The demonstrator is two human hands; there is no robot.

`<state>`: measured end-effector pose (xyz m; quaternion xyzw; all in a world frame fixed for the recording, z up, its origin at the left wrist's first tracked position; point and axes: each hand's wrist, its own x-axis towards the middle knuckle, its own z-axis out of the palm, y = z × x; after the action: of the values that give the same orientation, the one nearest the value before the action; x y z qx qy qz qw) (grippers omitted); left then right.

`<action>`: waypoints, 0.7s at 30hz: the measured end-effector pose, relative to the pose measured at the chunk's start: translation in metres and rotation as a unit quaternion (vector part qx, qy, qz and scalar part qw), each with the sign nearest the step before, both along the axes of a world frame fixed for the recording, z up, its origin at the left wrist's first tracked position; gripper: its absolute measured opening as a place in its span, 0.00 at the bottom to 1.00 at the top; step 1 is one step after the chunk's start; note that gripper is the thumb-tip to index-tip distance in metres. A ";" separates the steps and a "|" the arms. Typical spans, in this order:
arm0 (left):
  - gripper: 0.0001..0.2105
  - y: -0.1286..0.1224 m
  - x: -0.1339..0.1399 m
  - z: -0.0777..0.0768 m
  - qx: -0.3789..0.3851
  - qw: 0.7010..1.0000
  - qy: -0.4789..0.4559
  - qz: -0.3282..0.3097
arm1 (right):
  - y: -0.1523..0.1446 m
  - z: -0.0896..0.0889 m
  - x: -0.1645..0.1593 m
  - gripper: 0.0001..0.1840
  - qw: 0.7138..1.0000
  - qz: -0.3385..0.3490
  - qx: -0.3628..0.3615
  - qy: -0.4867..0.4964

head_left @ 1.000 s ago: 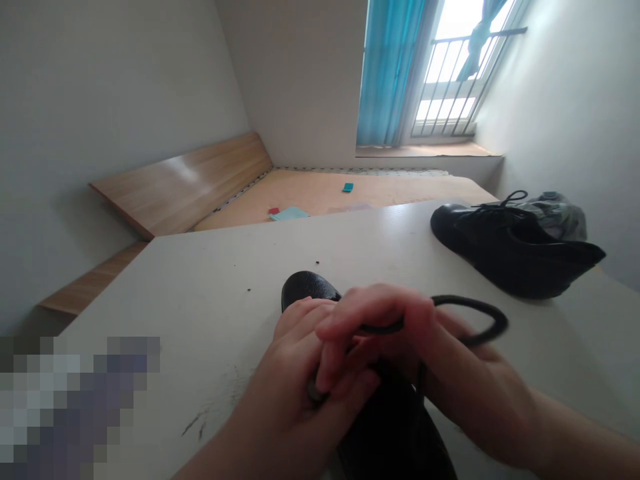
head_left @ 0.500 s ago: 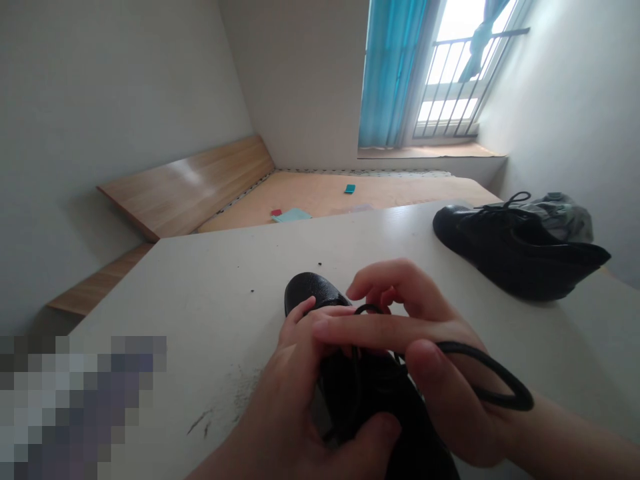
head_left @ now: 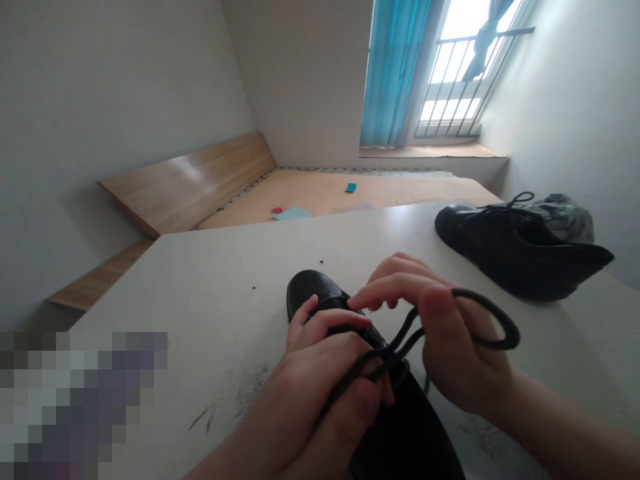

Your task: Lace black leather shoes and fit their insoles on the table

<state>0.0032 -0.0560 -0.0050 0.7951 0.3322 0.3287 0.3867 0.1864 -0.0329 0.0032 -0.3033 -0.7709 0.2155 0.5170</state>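
Since half a second ago your right hand (head_left: 450,347) has drawn the black lace loop (head_left: 493,327) up, pinched shut. Your left hand (head_left: 325,373) clamps the crossing over the near shoe (head_left: 320,297), mid-table (head_left: 200,287). Easing either pinch would likely let the loop collapse.

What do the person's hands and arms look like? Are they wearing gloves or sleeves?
No gloves and no sleeves show. The left hand and right hand are bare, with no rings, watch or bracelets in view. Both forearms are uncovered as far as the picture's edge. The fingernails are short and unpainted.
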 end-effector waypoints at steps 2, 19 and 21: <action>0.19 -0.001 -0.003 0.003 -0.037 0.997 -0.056 0.022 | 0.006 -0.002 0.002 0.29 0.995 -0.056 -0.032 0.076; 0.12 0.037 -0.043 0.031 -0.094 0.973 -0.138 0.158 | 0.047 -0.028 0.007 0.26 0.856 0.012 -0.448 0.259; 0.12 0.038 -0.051 0.039 -0.024 0.975 -0.020 0.220 | 0.048 -0.031 0.006 0.25 0.858 0.012 -0.454 0.241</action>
<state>-0.0476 -0.0176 0.0338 0.6864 0.4991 0.4129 0.3306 0.1925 0.0151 -0.0282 -0.4334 -0.4421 0.6144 0.4891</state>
